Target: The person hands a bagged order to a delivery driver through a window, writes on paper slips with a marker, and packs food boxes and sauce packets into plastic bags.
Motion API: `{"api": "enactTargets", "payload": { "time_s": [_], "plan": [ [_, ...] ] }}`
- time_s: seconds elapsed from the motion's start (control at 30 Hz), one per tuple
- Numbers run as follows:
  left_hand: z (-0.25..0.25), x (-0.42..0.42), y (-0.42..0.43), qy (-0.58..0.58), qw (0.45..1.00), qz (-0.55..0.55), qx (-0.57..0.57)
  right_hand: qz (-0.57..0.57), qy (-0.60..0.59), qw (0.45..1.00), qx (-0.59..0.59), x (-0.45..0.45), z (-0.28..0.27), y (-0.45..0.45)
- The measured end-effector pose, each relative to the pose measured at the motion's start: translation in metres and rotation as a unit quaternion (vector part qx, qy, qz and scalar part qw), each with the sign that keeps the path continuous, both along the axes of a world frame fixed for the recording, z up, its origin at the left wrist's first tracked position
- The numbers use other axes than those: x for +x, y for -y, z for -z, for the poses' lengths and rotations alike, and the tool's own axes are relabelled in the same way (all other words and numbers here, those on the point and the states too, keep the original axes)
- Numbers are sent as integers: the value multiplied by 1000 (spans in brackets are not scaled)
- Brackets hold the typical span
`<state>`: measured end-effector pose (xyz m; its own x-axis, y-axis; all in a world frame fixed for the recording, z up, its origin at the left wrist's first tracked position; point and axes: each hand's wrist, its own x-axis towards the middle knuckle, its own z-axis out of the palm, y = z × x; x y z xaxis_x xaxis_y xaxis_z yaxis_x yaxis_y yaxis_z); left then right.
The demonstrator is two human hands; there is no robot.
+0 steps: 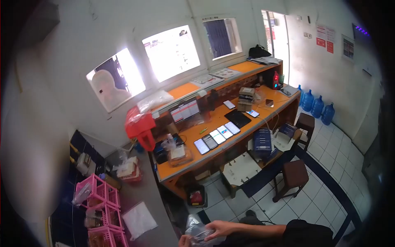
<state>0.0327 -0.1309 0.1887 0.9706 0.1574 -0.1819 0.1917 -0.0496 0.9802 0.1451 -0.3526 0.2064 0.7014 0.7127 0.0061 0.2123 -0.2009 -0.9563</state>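
At the bottom edge of the head view, my right hand (pixel 219 229) is closed on a clear plastic bag (pixel 194 225), its forearm reaching in from the right. My left hand (pixel 185 240) pinches the lower left side of the same bag; only part of this hand shows. Something greyish seems to be inside the bag, but I cannot make out what. Left of my hands, a white plastic packet (pixel 140 220) lies on the grey counter (pixel 153 187).
Several phones (pixel 217 136) lie in a row on the orange desk (pixel 173 173), below a monitor (pixel 184 111). Pink baskets (pixel 108 214) stand at the lower left. A brown stool (pixel 294 174) and a white-topped box (pixel 242 168) stand on the tiled floor. Blue water bottles (pixel 317 107) line the wall.
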Motion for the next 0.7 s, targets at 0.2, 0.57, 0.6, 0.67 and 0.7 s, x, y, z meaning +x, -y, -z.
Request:
{"api": "enactTargets", "payload": {
  "time_s": [0.2,0.57,0.6,0.67,0.7],
  "plan": [
    [40,35,49,-56,942,124,-308,18,-24,999,28,-2,11,107],
    [-29,173,308,53,968,234,-72,286,16,957,31,31,-22,403],
    [-29,180,328,-27,970,175,-165,276,10,961,27,34,-21,416],
    [-43,177,370,-47,957,220,-182,256,-87,962,22,37,-18,432],
    [-41,175,388,-52,937,283,-196,231,-90,969,9,41,-14,439]
  ]
}}
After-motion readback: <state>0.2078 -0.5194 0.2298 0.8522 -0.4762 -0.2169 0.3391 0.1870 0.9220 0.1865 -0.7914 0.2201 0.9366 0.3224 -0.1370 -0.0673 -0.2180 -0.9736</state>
